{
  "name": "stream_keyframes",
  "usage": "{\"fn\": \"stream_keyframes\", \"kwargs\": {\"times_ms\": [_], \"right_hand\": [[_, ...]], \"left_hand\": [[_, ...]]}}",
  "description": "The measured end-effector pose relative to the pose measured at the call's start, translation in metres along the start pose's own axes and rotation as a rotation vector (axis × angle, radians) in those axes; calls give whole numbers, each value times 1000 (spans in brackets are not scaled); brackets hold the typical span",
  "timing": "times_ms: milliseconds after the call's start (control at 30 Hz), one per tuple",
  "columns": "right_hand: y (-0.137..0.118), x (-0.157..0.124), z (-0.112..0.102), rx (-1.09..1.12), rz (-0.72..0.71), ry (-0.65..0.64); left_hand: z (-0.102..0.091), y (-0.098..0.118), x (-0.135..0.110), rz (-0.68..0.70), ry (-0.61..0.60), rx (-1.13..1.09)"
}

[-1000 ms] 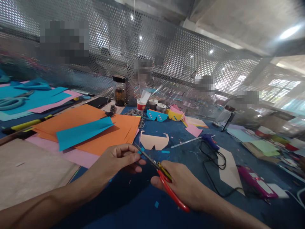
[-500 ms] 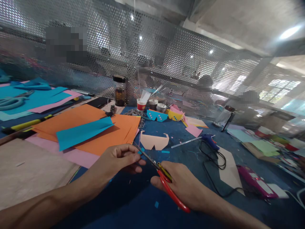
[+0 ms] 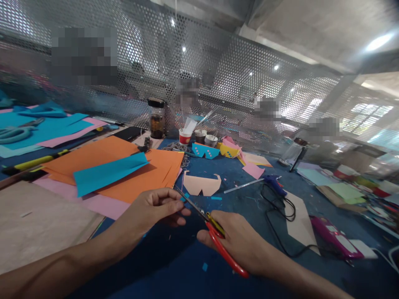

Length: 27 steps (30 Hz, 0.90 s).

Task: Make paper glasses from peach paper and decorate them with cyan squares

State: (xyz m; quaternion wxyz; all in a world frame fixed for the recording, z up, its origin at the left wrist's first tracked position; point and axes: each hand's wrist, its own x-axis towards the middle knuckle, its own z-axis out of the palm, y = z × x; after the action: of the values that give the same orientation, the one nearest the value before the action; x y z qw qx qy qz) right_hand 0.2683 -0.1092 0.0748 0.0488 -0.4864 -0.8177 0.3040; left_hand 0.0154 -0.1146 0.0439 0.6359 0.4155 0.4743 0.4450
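Observation:
My right hand (image 3: pixel 238 236) grips a pair of scissors (image 3: pixel 222 249) with red and yellow handles. The narrow blades look closed and point up and left, past the fingertips of my left hand (image 3: pixel 162 207). That hand is curled with thumb against forefinger; whatever it pinches, if anything, is hidden. Just beyond the blades a pale peach paper glasses shape (image 3: pixel 202 185) lies on the blue table. Small blue paper scraps (image 3: pixel 216 198) are scattered close by. Farther back stand blue paper glasses (image 3: pixel 205 151) with pink dots and a yellow pair (image 3: pixel 229 150) with blue dots.
Orange sheets (image 3: pixel 162 166) and a folded blue strip (image 3: pixel 110 172) lie left. A glue gun (image 3: pixel 276 185) with looped black cable and a magenta device (image 3: pixel 336 237) are right. A jar (image 3: pixel 156 119) and paper cups (image 3: pixel 185 137) stand before a perforated metal screen (image 3: pixel 218 95); people sit beyond.
Both hands and the scissors hold the same position. Behind the screen, the people's blurred heads have shifted slightly.

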Motion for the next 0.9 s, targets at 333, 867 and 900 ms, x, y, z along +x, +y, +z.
{"fn": "stream_keyframes", "kwargs": {"times_ms": [333,867,900], "right_hand": [[-1,1,-1,-9,25,2],[0,2,0,13,35,12],[1,2,1,13,32,13]], "left_hand": [[-1,-3,3,5,-15,-1],[1,-2,2,-6,16,-7],[1,-2,2,-5,13,-4]]}}
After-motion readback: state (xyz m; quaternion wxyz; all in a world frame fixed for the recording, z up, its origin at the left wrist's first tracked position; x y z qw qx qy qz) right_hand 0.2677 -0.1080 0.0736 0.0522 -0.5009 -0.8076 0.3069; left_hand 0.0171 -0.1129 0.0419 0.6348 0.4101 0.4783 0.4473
